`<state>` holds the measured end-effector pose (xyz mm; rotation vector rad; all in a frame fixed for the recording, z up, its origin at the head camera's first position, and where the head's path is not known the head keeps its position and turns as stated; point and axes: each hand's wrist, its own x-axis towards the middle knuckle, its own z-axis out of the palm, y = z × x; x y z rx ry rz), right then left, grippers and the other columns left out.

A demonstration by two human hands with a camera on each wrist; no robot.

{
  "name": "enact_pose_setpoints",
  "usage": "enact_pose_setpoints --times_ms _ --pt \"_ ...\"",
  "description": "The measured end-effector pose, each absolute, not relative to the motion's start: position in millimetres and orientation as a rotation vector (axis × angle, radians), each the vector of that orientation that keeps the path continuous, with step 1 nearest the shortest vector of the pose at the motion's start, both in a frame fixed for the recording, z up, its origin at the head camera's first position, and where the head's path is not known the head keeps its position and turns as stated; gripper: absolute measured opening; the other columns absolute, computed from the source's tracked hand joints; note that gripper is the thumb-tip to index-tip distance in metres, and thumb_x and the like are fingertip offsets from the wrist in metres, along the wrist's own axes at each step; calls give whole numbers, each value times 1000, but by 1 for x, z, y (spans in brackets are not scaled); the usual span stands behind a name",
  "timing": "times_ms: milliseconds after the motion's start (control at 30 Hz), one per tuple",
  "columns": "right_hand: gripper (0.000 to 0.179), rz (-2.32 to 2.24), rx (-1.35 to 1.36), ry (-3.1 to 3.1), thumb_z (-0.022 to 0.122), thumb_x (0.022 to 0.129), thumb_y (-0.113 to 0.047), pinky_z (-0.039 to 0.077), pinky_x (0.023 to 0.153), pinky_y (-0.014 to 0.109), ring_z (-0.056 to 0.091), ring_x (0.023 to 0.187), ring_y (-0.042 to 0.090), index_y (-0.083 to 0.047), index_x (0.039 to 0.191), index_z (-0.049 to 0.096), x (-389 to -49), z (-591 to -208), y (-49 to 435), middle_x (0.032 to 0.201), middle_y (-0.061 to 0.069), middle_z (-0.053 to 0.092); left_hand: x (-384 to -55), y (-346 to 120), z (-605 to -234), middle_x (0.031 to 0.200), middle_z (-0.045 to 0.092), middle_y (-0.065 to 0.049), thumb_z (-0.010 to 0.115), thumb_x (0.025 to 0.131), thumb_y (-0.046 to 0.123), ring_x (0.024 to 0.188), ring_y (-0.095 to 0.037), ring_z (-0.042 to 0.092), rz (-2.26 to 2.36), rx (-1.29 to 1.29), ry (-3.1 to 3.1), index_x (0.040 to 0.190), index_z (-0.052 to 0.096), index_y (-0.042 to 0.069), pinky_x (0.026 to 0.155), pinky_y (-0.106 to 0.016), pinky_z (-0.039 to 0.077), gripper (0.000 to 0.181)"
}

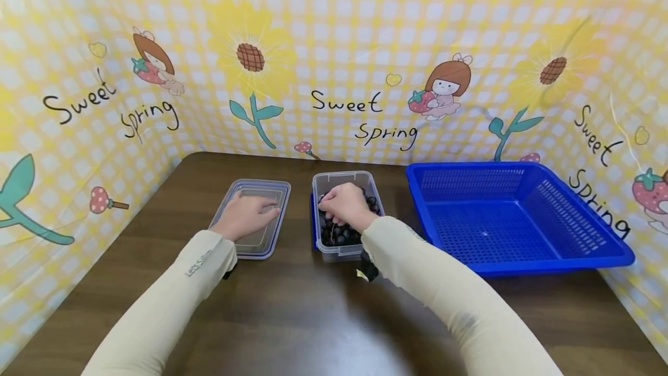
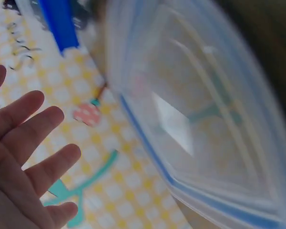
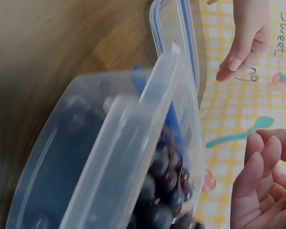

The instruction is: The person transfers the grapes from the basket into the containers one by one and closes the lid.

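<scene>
A clear plastic box (image 1: 339, 254) holds dark grapes (image 3: 164, 191), with loose stems showing among them. Above the grapes is my right hand (image 1: 347, 205); its bent fingertips (image 3: 257, 155) show apart from the fruit in the right wrist view, and nothing is seen between them. My left hand (image 1: 246, 216) hovers over a clear lid with a blue seal (image 1: 261, 242), fingers (image 2: 43, 124) spread and loosely bent, holding nothing. The lid lies flat on the table, left of the box. A blue clip flap (image 1: 315, 222) hangs along the box's left side.
A large blue plastic basket (image 1: 485, 219) with perforated walls stands to the right of the box. The brown wooden table (image 1: 292, 318) meets a yellow checked cloth (image 1: 334, 33) at the back and sides.
</scene>
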<state>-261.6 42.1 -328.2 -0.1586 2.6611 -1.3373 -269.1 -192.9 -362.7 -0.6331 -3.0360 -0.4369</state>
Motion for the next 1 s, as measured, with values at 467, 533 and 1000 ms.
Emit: enact_pose_setpoints --times_ms 467,533,1000 --pt "7 -1505 -289 2548 65 91 -7 49 45 20 51 44 9 -1 91 69 -241 -342 -18 62 10 64 -253 -261 -370 91 69 -20 42 96 36 61 -27 64 -489 -144 -3057 130 58 3 46 -38 45 50" --pt "10 -1508 -338 2549 65 90 -7 49 47 20 54 47 9 0 96 69 -241 -346 -21 66 10 65 -251 -264 -371 105 67 -23 41 96 36 75 -31 65 -509 -84 -3061 131 56 2 49 -40 47 52" --pt "52 -1558 -382 2579 59 92 -13 43 99 33 54 119 28 3 139 46 -228 -382 -44 130 19 57 -252 -290 -381 149 21 -35 32 102 41 134 -50 24 -1346 109 -2988 146 21 -11 107 -58 27 69"
